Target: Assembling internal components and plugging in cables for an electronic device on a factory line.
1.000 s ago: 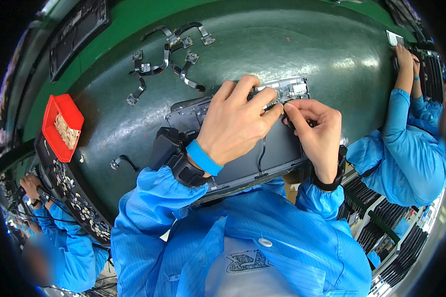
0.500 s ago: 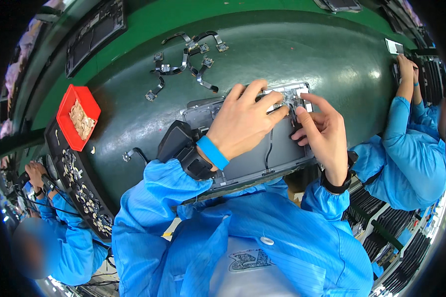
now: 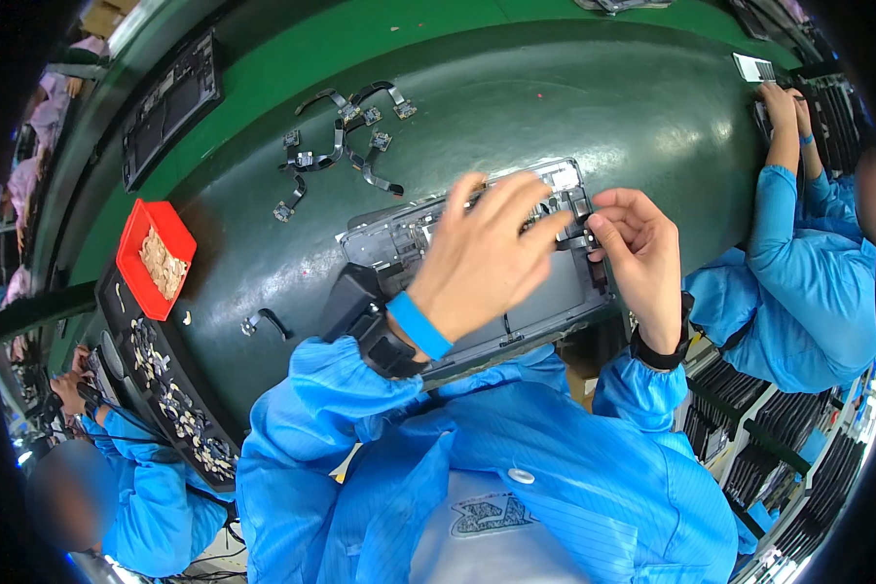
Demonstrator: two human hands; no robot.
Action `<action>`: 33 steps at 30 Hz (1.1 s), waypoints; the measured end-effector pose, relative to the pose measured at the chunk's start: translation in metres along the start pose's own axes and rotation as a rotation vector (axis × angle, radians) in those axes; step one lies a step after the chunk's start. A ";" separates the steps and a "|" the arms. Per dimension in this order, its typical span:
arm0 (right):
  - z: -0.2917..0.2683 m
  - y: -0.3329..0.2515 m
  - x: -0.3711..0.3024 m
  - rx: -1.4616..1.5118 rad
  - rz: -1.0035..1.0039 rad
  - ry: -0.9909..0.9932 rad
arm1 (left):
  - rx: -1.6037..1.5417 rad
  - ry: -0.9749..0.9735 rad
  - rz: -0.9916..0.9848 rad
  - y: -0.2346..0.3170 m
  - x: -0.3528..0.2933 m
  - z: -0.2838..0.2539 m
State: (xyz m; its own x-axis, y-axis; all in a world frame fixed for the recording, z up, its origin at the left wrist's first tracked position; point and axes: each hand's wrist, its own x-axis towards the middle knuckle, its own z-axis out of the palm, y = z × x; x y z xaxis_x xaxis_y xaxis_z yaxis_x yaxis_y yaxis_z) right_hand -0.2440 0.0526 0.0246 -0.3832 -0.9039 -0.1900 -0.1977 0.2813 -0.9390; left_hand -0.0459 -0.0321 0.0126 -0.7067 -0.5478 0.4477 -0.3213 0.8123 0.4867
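Green mat (image 3: 672,127): ribbon cables (image 3: 339,141) scattered; red bin (image 3: 134,277) leftward; left fingers (image 3: 504,206) spread, partly hiding casing (image 3: 550,304); right fingers (image 3: 610,239): grip unclear.

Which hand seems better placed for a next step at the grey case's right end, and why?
Probably the right hand: its thumb and forefinger are at that end of the grey case, while the left hand covers its middle.

Bare, blue-banded left hand (image 3: 482,255) arches palm-down toward one o'clock, fingers spread; bare, black-strapped right hand (image 3: 644,255) points toward eleven, fingers curled.
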 end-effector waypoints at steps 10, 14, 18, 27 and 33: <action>-0.019 0.022 0.014 0.197 -0.062 0.147 | -0.130 -0.149 0.079 0.006 0.014 0.017; -0.022 0.056 0.028 0.147 -0.098 0.234 | -0.035 -0.179 0.113 0.006 0.015 0.026; -0.025 0.058 0.029 0.190 -0.095 0.261 | -0.047 -0.209 0.128 0.007 0.016 0.022; -0.027 0.062 0.031 0.213 -0.078 0.243 | -0.068 -0.207 0.124 0.004 0.015 0.026; -0.028 0.061 0.030 0.226 -0.076 0.242 | -0.044 -0.183 0.135 0.006 0.016 0.025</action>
State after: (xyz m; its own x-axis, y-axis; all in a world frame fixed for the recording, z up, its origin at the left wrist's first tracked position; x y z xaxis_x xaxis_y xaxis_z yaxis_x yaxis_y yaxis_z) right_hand -0.2924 0.0515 -0.0304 -0.5835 -0.8092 -0.0688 -0.0396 0.1130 -0.9928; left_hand -0.0753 -0.0310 0.0040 -0.8453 -0.3861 0.3694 -0.1913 0.8641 0.4655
